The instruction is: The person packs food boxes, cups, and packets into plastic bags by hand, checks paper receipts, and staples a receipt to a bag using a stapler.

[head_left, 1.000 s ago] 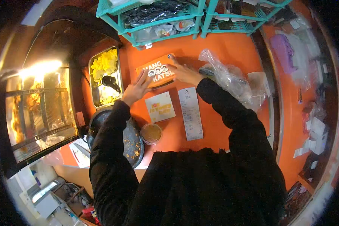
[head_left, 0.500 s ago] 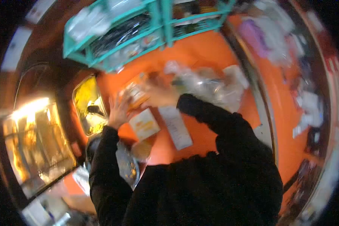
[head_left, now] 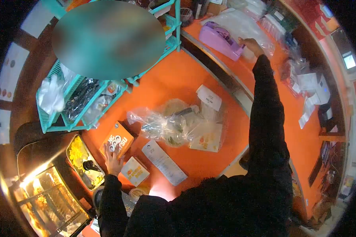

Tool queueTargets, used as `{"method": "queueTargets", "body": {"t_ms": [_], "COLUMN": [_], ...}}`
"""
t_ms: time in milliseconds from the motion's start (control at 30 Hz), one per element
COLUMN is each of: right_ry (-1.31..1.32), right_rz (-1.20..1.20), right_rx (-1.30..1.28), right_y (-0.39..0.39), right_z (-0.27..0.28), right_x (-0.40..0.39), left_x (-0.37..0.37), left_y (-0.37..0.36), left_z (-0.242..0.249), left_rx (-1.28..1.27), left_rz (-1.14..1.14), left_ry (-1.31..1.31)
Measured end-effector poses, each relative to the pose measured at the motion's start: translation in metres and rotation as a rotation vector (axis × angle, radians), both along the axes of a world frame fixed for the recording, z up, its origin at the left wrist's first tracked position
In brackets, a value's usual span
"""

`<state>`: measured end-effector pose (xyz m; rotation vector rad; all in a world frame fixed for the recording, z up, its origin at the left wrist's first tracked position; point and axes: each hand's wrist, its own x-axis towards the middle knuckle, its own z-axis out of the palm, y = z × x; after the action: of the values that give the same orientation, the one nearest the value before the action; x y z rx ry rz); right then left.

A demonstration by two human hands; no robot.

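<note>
My left hand [head_left: 114, 158] lies with spread fingers on the near side of an orange box [head_left: 118, 139] with white lettering. Just right of that hand is a white box [head_left: 135, 171] with orange print. A long paper receipt [head_left: 164, 162] lies flat beside it. Far to the right, my right hand [head_left: 252, 46] is at the front end of a purple tape dispenser [head_left: 220, 40]. Its thumb and fingers come together there; any strip of tape between them is too small to make out.
Clear plastic bags [head_left: 172, 124] with packed items lie mid-counter. Teal baskets [head_left: 79, 103] stand at the back left. A tray of yellow food [head_left: 84, 162] and a lit glass display case [head_left: 51, 201] are at left. A raised ledge [head_left: 209, 63] divides the counter.
My right hand has left the orange box and reached far right to the tape dispenser. My left hand stays by the box. The view has shifted to the right.
</note>
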<state>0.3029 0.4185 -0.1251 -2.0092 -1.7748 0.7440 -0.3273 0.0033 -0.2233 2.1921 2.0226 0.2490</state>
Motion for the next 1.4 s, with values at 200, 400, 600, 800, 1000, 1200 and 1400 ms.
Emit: {"method": "queueTargets", "body": {"t_ms": [200, 400, 600, 800, 1000, 1200, 1400], "right_ry": [0.296, 0.352, -0.067, 0.104, 0.226, 0.824, 0.658], "right_rz": [0.347, -0.031, 0.192, -0.036, 0.03, 0.773, 0.487], "right_rx": [0.007, -0.096, -0.141, 0.096, 0.343, -0.132, -0.161], "right_y": [-0.003, -0.032, 0.017, -0.039, -0.102, -0.327, -0.334], "right_z": [0.005, 0.03, -0.033, -0.043, -0.003, 0.034, -0.11], "right_x": [0.008, -0.015, 0.067, 0.029, -0.02, -0.362, -0.5], "left_x": [0.002, 0.005, 0.005, 0.006, -0.011, -0.003, -0.003], "left_y": [0.0, -0.001, -0.001, -0.001, 0.0, 0.004, 0.0], "left_z": [-0.001, -0.001, 0.001, 0.001, -0.023, -0.024, -0.018], "left_rx": [0.031, -0.013, -0.045, -0.04, 0.032, 0.143, 0.184], "left_rz": [-0.011, 0.017, 0.053, 0.059, 0.049, 0.149, 0.142], "left_ry": [0.047, 0.063, 0.014, 0.021, 0.028, 0.134, 0.016]}}
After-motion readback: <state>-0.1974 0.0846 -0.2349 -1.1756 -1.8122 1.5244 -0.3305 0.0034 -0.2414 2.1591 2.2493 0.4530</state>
